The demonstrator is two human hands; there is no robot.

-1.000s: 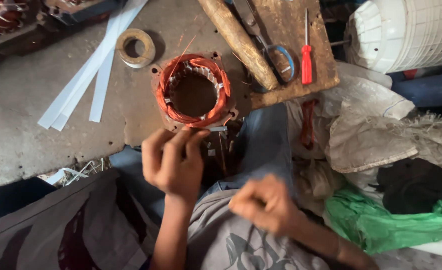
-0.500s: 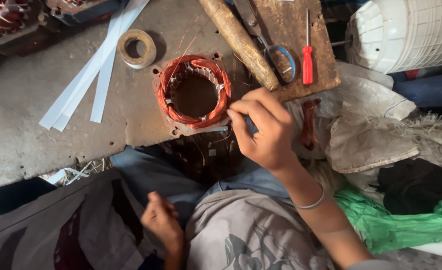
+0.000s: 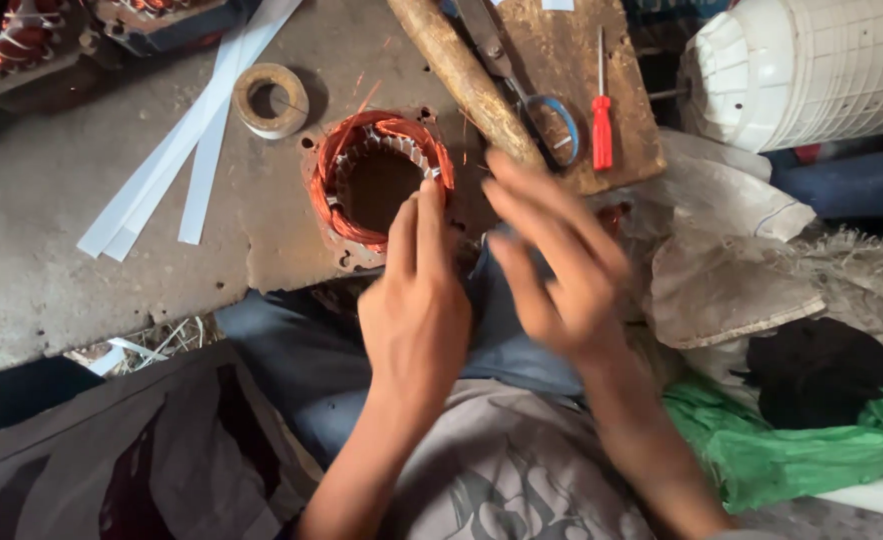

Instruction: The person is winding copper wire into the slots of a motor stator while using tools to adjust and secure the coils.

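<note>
While both open hands hover empty, left hand point(image 3: 416, 320) fingers point(image 3: 429, 215) touching copper-wound stator point(image 3: 381, 180), right hand point(image 3: 551, 265) blurred

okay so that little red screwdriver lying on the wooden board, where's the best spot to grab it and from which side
Grip the red handle of the screwdriver, probably from above. It lies flat on the wooden board, thin shaft pointing away, and the handle is its thickest part. The scissors lie beside it.

Both forearms are seen bare, with no sleeves reaching them and no gloves worn on the hands: the left hand point(image 3: 416, 320) and the right hand point(image 3: 551, 270), which is blurred. A grey shirt point(image 3: 521, 470) with a dark printed design is worn over blue jeans point(image 3: 291, 370).
</note>
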